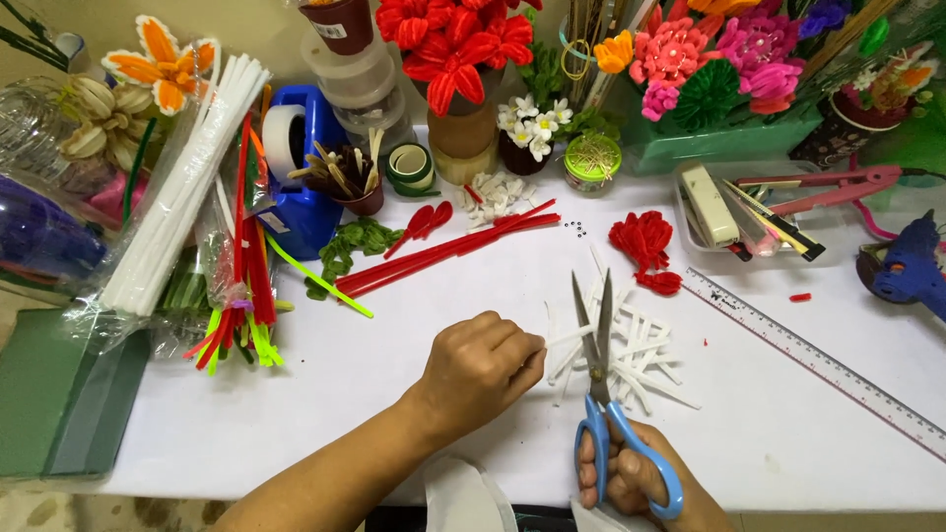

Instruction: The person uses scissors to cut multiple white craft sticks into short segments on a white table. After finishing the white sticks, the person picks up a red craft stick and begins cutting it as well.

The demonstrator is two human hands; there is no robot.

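My right hand point(636, 483) grips blue-handled scissors point(601, 394) near the table's front edge, blades pointing away from me and slightly apart. My left hand point(483, 366) pinches one end of a short white pipe-cleaner piece point(567, 337) that reaches toward the blades. Just beyond the scissors lies a loose pile of several cut white pieces point(636, 360) on the white table point(325, 394). Farther back sit a bundle of red pipe cleaners point(448, 251) and a curled red piece point(645, 246).
A clear ruler point(818, 365) lies diagonally at right, with a blue glue gun point(912, 271) beyond it. A tray point(690, 232) holds a stapler and tools. Bagged white stems point(182, 192), a blue tape dispenser point(301, 167), and pipe-cleaner flowers point(690, 59) line the back.
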